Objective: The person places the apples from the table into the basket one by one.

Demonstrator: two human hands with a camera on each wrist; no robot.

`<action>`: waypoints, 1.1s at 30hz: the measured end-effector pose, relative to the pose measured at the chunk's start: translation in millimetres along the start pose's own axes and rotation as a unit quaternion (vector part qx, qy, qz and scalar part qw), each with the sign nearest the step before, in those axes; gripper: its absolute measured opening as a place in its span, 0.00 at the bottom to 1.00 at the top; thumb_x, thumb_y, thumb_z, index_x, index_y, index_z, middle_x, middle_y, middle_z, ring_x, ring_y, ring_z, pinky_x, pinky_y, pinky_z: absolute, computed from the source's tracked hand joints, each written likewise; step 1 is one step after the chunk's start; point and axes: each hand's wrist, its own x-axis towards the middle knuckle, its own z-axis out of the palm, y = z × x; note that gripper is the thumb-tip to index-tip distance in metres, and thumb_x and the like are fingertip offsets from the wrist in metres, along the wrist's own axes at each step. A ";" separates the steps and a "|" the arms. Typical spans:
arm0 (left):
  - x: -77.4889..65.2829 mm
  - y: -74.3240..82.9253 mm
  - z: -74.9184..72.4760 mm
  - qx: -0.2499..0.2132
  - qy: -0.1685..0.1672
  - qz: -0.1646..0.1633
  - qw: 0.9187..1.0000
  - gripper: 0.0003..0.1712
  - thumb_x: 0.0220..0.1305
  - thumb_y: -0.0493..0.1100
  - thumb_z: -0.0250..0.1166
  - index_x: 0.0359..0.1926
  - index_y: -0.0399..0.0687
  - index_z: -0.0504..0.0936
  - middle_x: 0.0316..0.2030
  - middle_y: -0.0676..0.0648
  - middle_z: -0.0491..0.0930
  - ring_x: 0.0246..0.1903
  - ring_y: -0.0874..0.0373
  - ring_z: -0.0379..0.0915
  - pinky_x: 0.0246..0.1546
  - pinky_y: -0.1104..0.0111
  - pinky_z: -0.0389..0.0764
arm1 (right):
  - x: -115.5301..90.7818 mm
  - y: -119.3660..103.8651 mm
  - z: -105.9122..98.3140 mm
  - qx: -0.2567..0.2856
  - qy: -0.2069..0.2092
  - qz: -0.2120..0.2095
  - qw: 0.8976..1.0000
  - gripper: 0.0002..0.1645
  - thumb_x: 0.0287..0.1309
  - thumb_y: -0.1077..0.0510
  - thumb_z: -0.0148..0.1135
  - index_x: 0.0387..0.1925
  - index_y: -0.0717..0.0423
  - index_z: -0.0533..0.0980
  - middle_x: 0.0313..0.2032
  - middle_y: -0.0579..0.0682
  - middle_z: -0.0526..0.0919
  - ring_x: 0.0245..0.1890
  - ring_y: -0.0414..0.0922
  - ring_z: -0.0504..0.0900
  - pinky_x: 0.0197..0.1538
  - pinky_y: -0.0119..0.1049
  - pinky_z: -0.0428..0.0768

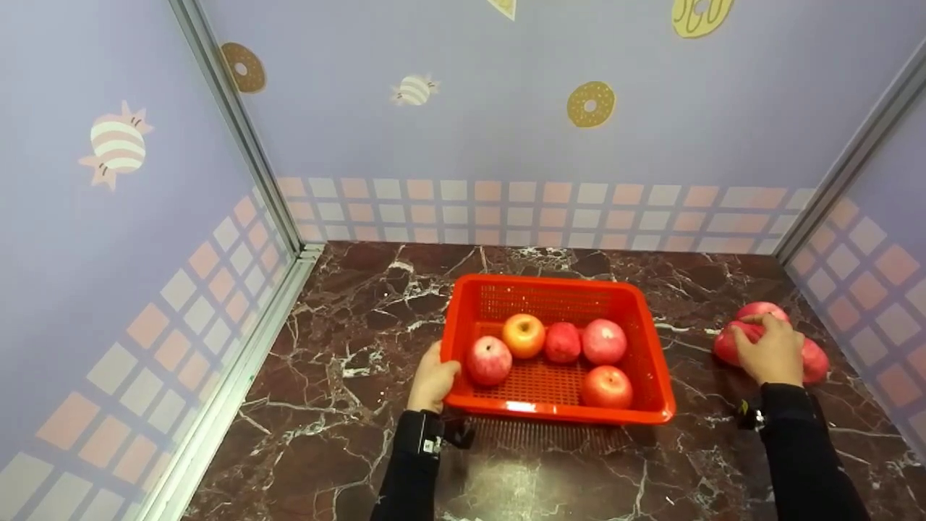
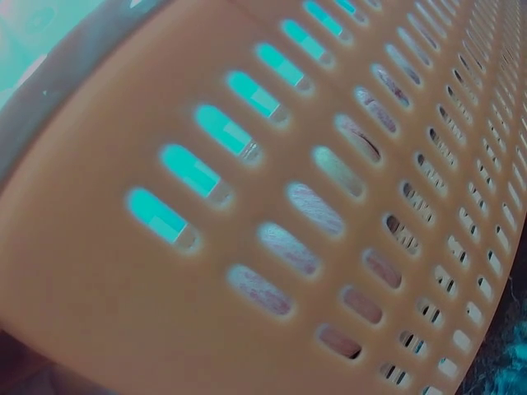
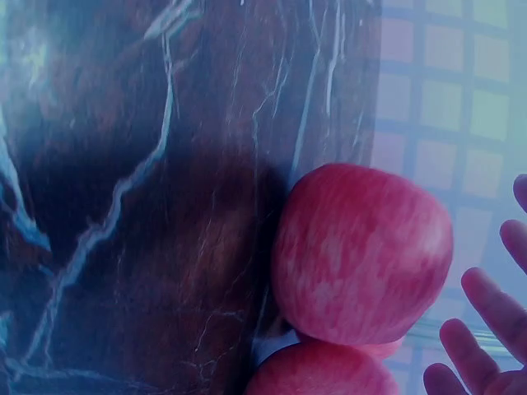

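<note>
A red plastic basket (image 1: 557, 414) with slotted walls stands on the marbled table. My left hand (image 1: 432, 380) grips its left rim, thumb over the edge. The basket wall (image 2: 107, 271) fills the left wrist view and hides that hand's fingers. Inside lie several apples, among them a yellow-orange apple (image 1: 524, 336) and a dark red one (image 1: 562, 343). Over at the right, my right hand (image 1: 774, 354) hovers over a cluster of red apples (image 1: 814, 362), partly covering them. In the right wrist view its fingers (image 3: 494, 309) are spread beside a streaked red apple (image 3: 362, 251).
Purple panels (image 1: 506, 130) with printed sweets and checks enclose the table at the back and both sides. A metal frame strip (image 1: 239, 383) runs along the left edge of the dark marbled tabletop (image 1: 347, 311). The apple cluster sits close to the right panel (image 1: 879, 304).
</note>
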 end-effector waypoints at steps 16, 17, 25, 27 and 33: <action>-1.2 -0.5 0.5 0.002 0.007 0.008 1.000 0.42 0.49 0.23 0.51 0.71 0.27 0.65 0.63 0.27 0.74 0.58 0.36 0.74 0.54 0.56 0.79 | 8.3 8.0 8.3 -0.023 -0.048 -0.001 0.999 0.24 0.66 0.55 0.58 0.54 0.72 0.77 0.55 0.78 0.76 0.52 0.78 0.68 0.57 0.69 0.62; -1.6 -0.1 0.3 0.002 0.007 0.007 1.000 0.42 0.49 0.23 0.51 0.71 0.27 0.65 0.63 0.27 0.74 0.58 0.36 0.74 0.55 0.54 0.80 | 8.8 7.9 9.3 -0.026 -0.050 -0.005 0.998 0.25 0.65 0.55 0.59 0.54 0.72 0.77 0.55 0.78 0.76 0.52 0.78 0.68 0.57 0.69 0.62; -0.3 0.1 0.5 0.009 0.010 0.007 1.000 0.42 0.49 0.23 0.51 0.70 0.28 0.66 0.63 0.27 0.74 0.59 0.34 0.74 0.55 0.54 0.80 | 8.4 6.2 13.3 -0.046 -0.079 0.015 0.996 0.30 0.65 0.50 0.59 0.58 0.70 0.73 0.61 0.80 0.65 0.58 0.82 0.60 0.56 0.76 0.62; 0.0 -0.7 0.5 0.006 0.011 0.006 1.000 0.42 0.48 0.23 0.51 0.70 0.28 0.67 0.63 0.27 0.74 0.59 0.34 0.74 0.55 0.54 0.80 | 8.3 5.1 13.7 -0.047 -0.095 0.036 0.994 0.32 0.65 0.48 0.61 0.60 0.68 0.71 0.64 0.80 0.60 0.60 0.82 0.57 0.53 0.80 0.63; -0.6 0.8 0.2 0.000 0.007 0.004 1.000 0.42 0.49 0.23 0.51 0.71 0.28 0.65 0.64 0.26 0.73 0.60 0.33 0.74 0.57 0.48 0.81 | 4.2 1.5 17.2 -0.050 -0.116 0.058 0.990 0.39 0.63 0.42 0.64 0.64 0.66 0.68 0.67 0.81 0.55 0.63 0.81 0.54 0.50 0.85 0.63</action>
